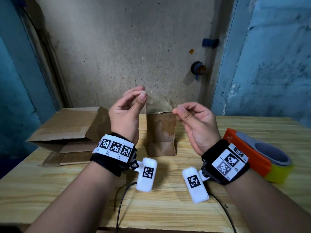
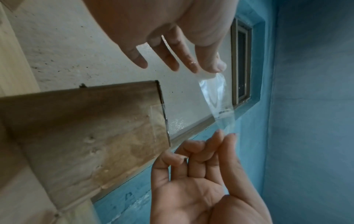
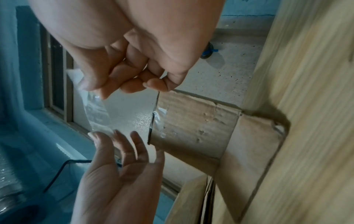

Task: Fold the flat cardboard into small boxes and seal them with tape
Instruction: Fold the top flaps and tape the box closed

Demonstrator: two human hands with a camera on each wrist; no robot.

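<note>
On the tabletop (image 1: pixel 165 204), my small box (image 1: pixel 161 132) stands mid-frame, light but stiff, flat cardboard (image 1: pixel 67 130) left, tape roll (image 1: pixel 269 157) right edge, open room in front, my left hand (image 1: pixel 126 113) and right hand (image 1: pixel 195 121) pinching limp, sticky clear tape strip (image 2: pixel 214 97) by its ends above it.

A strip of clear tape (image 2: pixel 214 97) spans between the left hand (image 1: pixel 125 113) and right hand (image 1: pixel 196 122), each pinching an end. Directly below and just beyond this grip stands the small cardboard box (image 1: pixel 161 133) on the wooden table (image 1: pixel 168 207). Left of the grip lies flat cardboard (image 1: pixel 67 130); right of it, a tape dispenser (image 1: pixel 257 155).
</note>
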